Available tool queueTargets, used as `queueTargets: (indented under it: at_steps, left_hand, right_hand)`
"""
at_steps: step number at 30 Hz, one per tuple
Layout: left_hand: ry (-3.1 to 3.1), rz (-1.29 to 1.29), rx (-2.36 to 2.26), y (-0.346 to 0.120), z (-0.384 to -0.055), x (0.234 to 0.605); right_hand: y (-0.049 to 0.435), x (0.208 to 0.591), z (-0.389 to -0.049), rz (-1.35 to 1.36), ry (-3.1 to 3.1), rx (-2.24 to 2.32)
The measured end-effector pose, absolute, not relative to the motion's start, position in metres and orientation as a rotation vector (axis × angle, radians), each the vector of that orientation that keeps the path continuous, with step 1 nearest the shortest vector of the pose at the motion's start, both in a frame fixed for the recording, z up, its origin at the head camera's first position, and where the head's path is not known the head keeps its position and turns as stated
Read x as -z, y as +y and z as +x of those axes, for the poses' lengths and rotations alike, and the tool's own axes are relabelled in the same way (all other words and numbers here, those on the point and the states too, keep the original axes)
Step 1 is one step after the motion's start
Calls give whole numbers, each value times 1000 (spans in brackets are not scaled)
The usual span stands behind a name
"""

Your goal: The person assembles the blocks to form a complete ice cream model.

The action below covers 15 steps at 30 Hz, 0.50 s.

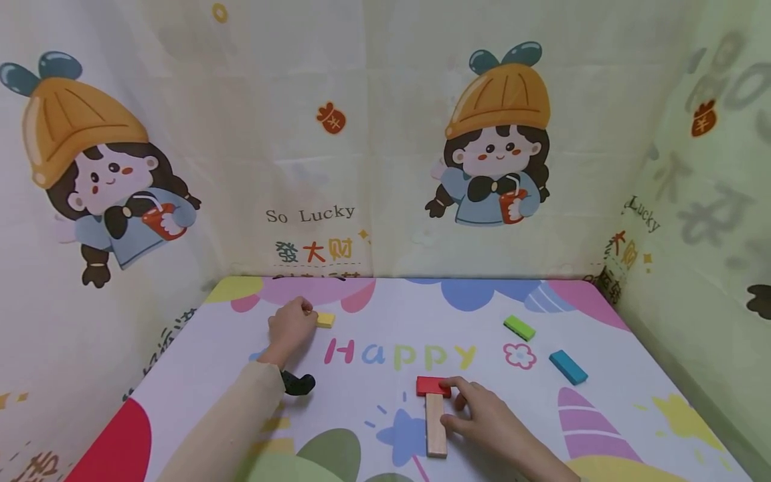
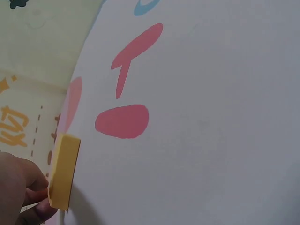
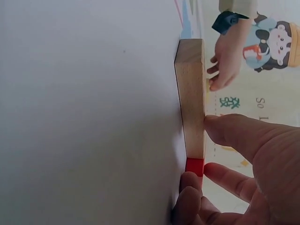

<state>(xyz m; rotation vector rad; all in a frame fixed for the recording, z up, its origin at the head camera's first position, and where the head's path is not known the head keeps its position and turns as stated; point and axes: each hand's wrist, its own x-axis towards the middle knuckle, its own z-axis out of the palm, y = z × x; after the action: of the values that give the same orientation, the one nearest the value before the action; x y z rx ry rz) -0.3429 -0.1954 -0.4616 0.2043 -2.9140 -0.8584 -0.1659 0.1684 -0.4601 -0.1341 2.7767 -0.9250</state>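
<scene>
My left hand (image 1: 292,327) reaches to the far left of the table and pinches one end of a yellow block (image 1: 326,320). In the left wrist view the fingertips meet that yellow block (image 2: 65,171) near its lower end. Nearer to me, a red block (image 1: 429,385) lies crosswise against the end of a plain wooden block (image 1: 436,428), making a T. My right hand (image 1: 490,418) rests beside them. Its index fingertip touches the red block (image 3: 195,166), while the thumb touches the side of the wooden block (image 3: 191,98).
A green block (image 1: 519,328) and a blue block (image 1: 568,367) lie apart on the right of the printed table cover (image 1: 373,361). Fabric walls with cartoon figures stand at the back and sides. A dark strap (image 1: 298,383) sits at my left wrist.
</scene>
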Motion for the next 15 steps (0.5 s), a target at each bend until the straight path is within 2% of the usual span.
queueTargets:
  at_steps: [15]
  left_hand:
    - [-2936,226,842,-195,-344,462]
  right_hand:
    - [171,460,-166,-166,2782,948]
